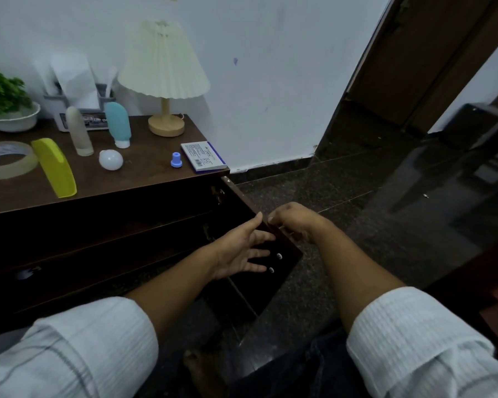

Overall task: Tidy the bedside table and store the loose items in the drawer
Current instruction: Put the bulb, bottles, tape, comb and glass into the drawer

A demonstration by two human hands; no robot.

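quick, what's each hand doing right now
left hand: open, fingers spread flat against the dark panel
right hand: closed, gripping the panel's top edge

A pale, scuffed wall meets a dark speckled stone floor that has a glossy sheen. At the right stands a brown wooden door frame. The light is dim and cool.

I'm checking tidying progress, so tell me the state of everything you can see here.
Door: swung open.
Right hand: gripping the door's top edge.
Left hand: open, fingers spread near the door.
Lamp: upright, unlit.
Blue bottle: standing on its cap.
Pale bottle: upright.
Comb, tape, bulb, box: loose on the tabletop.
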